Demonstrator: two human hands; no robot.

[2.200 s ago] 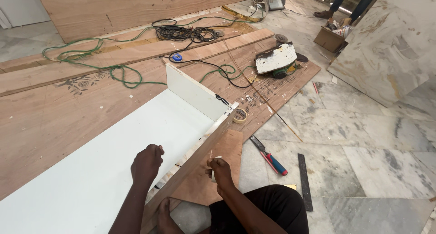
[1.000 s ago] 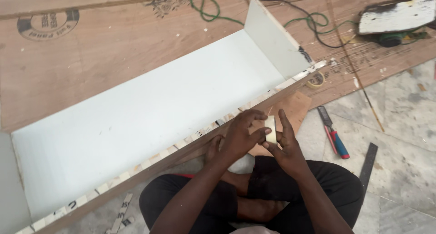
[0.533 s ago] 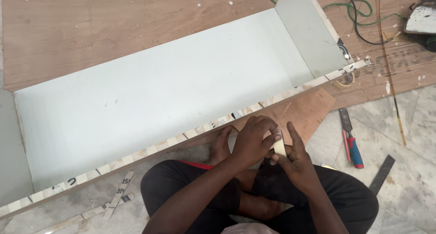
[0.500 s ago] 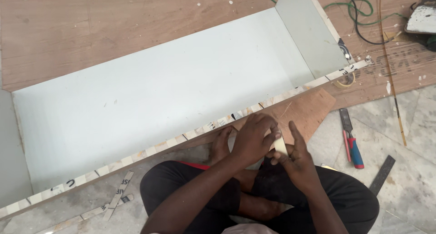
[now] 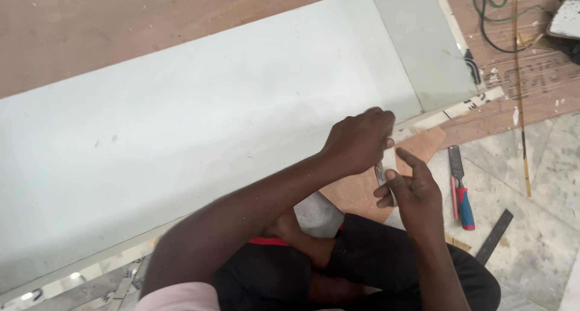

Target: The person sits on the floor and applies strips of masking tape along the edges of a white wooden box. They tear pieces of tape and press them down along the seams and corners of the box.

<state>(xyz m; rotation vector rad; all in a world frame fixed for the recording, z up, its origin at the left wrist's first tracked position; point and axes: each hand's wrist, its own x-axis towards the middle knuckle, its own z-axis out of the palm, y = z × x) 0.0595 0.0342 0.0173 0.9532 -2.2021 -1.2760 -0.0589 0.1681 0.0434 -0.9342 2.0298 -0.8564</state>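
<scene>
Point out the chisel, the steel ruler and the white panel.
chisel (image 5: 463,202): head view, on its red and blue handle.
steel ruler (image 5: 495,237): head view, mid-length of the dark strip.
white panel (image 5: 181,130): head view, on its bare face.

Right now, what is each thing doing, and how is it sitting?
left hand: closed, fingers curled on the pale strip.
right hand: pinching the strip, forefinger out.
pale strip: held between both hands.
white panel: lying flat.
chisel: lying untouched on the floor.
metal ruler: lying flat.
</scene>
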